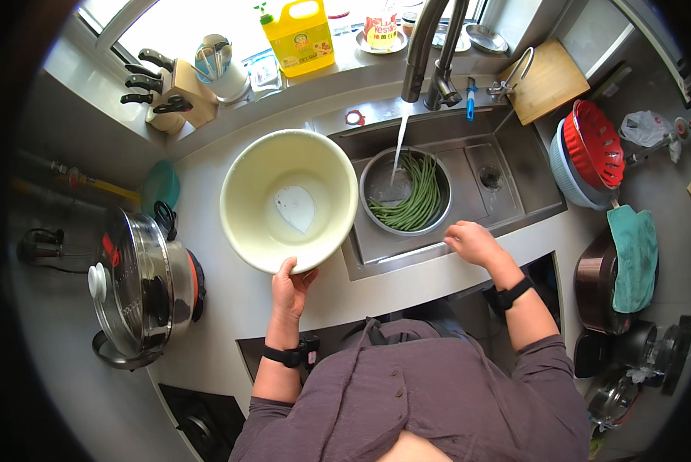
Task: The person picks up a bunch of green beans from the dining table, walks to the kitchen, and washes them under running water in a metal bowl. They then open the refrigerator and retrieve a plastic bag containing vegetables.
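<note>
My left hand (292, 289) grips the near rim of a large pale-yellow plastic basin (253, 231), thumb on the lip and fingers beneath. A little water seems to lie at its bottom. To the right, a round metal bowl (365, 187) in the stainless steel sink (461, 173) holds a bundle of long green beans (420, 196). Water (401, 136) runs into this bowl from the pull-down faucet (418, 69). My right hand (472, 242) hovers near the sink's front edge, fingers curled and apparently holding nothing, apart from the bowl.
A knife block (189, 92) and a yellow detergent jug (302, 43) line the windowsill. A blue-handled peeler (471, 101) lies behind the sink. On the right stand a cutting board (548, 81) and a red colander (597, 144). A lidded steel pot (143, 277) occupies the left counter.
</note>
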Available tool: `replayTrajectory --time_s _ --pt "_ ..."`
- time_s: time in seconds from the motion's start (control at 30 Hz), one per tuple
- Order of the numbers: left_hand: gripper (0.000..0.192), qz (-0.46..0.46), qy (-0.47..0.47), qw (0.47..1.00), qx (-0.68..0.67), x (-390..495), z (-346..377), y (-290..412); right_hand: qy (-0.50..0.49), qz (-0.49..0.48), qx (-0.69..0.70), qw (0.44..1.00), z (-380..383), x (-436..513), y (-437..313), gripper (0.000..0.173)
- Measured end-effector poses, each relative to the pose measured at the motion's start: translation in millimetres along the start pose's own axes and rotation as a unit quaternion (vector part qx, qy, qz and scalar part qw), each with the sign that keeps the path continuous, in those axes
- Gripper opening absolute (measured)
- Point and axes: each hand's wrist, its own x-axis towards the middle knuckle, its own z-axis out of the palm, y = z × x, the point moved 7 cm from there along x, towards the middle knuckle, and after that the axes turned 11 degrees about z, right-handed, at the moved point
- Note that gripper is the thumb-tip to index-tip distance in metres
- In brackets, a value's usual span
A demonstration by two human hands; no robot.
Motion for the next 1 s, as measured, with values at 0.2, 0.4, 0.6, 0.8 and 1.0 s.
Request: replayTrajectory --time_s 0.2,0.4,0.6,0.8,1.0 --pt "0.030 0.015 0.010 0.997 0.073 -28.5 -2.7 9.3 -0.048 -0.026 0.007 0.999 17.4 14.0 -8.7 0.017" --pt "0.034 -0.011 -0.024 0.989 0.146 -48.4 33.0 -5.7 -0.084 -0.034 0.216 0.972 0.2 14.0 -28.6 0.036" --pt "0.042 -0.058 -0.124 0.969 0.207 -62.8 91.6 -34.4 -0.094 0.021 0.357 0.929 -17.7 3.3 -6.3 0.047" --pt "0.038 -0.075 -0.211 0.940 0.259 -79.9 136.2 -56.8 -0.047 0.104 0.436 0.893 -21.4 -25.3 48.8 0.042" --pt "0.047 -0.133 -0.197 0.926 0.294 -87.5 134.6 -83.7 -0.035 0.111 0.448 0.886 -28.4 -54.6 69.8 0.037"
